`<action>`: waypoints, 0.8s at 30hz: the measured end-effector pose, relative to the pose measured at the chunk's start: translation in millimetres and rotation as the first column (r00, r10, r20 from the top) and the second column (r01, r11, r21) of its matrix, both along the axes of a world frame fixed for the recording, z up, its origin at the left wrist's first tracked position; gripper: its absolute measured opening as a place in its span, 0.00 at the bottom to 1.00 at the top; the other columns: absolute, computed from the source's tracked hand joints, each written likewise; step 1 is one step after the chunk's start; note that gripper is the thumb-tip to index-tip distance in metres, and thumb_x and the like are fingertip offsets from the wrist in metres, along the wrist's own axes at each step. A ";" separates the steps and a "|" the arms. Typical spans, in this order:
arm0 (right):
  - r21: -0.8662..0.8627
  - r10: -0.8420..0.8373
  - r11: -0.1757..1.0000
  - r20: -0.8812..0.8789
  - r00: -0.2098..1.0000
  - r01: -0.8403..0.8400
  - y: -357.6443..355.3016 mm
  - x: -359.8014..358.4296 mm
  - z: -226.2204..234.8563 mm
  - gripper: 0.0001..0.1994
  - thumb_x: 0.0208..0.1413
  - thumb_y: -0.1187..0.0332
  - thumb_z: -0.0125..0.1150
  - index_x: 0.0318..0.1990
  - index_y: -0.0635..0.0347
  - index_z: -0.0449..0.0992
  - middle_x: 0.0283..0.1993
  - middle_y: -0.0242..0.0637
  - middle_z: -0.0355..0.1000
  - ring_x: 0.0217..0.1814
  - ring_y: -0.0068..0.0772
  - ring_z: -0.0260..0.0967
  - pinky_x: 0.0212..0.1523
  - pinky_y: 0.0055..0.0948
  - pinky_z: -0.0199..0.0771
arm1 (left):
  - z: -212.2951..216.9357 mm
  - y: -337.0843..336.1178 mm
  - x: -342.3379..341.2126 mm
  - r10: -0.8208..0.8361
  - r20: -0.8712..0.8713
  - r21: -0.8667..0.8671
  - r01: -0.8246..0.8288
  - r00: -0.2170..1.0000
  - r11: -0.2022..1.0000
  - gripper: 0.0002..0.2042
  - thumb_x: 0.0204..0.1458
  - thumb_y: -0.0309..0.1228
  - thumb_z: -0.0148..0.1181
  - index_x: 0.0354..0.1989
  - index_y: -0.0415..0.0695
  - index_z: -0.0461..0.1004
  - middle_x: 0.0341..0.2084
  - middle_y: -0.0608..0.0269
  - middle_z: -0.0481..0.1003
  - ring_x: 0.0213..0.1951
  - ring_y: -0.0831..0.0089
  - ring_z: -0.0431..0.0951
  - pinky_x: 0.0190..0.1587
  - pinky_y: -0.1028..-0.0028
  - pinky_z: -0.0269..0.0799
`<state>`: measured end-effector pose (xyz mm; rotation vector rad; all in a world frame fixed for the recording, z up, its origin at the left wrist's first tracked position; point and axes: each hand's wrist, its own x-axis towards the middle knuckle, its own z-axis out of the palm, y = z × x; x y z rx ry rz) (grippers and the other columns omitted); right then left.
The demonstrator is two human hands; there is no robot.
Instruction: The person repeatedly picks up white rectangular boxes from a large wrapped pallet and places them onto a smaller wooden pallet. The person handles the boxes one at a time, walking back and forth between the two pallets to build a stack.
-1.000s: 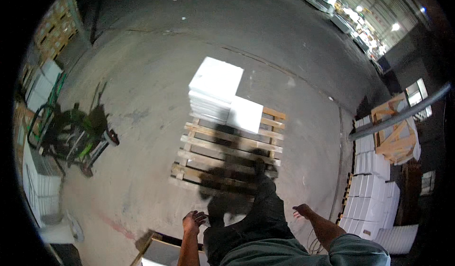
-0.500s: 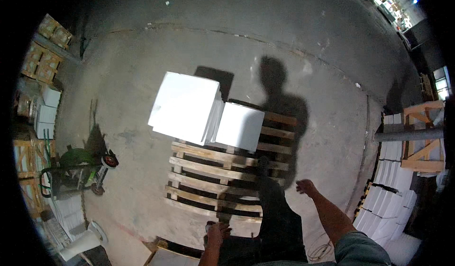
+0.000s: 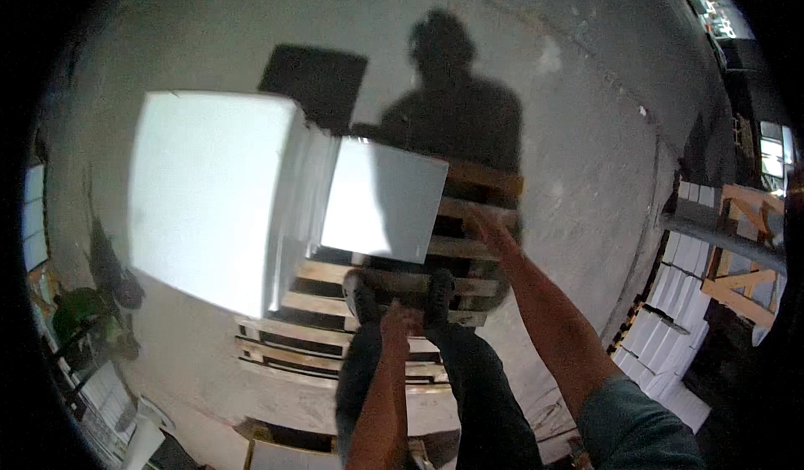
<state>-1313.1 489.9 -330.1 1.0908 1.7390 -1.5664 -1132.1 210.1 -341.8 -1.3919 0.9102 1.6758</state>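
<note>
Standing on wooden pallet [image 3: 469,187]: 2 white box stacks, tall [image 3: 213,194] left, low [image 3: 381,200] just beside. Right hand [image 3: 492,234] spread, empty, nr low stack's edge; left hand [image 3: 399,321] grip unclear. Bare slats behind.

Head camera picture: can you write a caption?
Standing on a wooden pallet, empty hands reach toward white stacks.

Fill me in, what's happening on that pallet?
A person stands on a wooden pallet on a concrete floor, both feet on its slats. Two stacks of white boxes sit ahead: a tall stack and a lower stack. The right hand reaches out, open, near the lower stack. The left hand hangs empty over the legs.
</note>
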 end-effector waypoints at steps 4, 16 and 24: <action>0.112 -0.058 0.992 -0.032 0.998 0.061 -8.4 -58.8 -122.2 0.24 0.51 0.44 0.54 0.30 0.60 0.72 0.27 0.34 0.65 0.32 0.30 0.64 0.37 0.36 0.64 | -81.7 27.7 -73.4 0.104 0.027 0.008 -0.105 0.994 0.994 0.33 0.52 0.51 0.50 0.61 0.42 0.52 0.50 0.48 0.63 0.47 0.57 0.69 0.43 0.57 0.67; 0.048 -0.244 0.968 -0.011 0.970 0.245 -31.6 -82.9 -218.4 0.38 0.44 0.39 0.57 0.50 0.67 0.67 0.51 0.48 0.66 0.53 0.44 0.62 0.54 0.44 0.58 | -183.6 57.3 -98.0 0.246 -0.027 -0.049 -0.247 0.969 0.968 0.35 0.51 0.56 0.47 0.63 0.48 0.50 0.59 0.62 0.57 0.56 0.62 0.60 0.56 0.63 0.55; 0.074 -0.063 0.995 0.049 0.997 0.060 -15.9 -49.1 -128.4 0.41 0.40 0.37 0.59 0.51 0.68 0.67 0.54 0.50 0.62 0.56 0.45 0.59 0.54 0.43 0.59 | -111.5 36.7 -78.6 0.507 -0.077 0.019 -0.507 0.858 0.862 0.39 0.49 0.62 0.46 0.63 0.46 0.50 0.58 0.57 0.57 0.57 0.61 0.59 0.56 0.61 0.56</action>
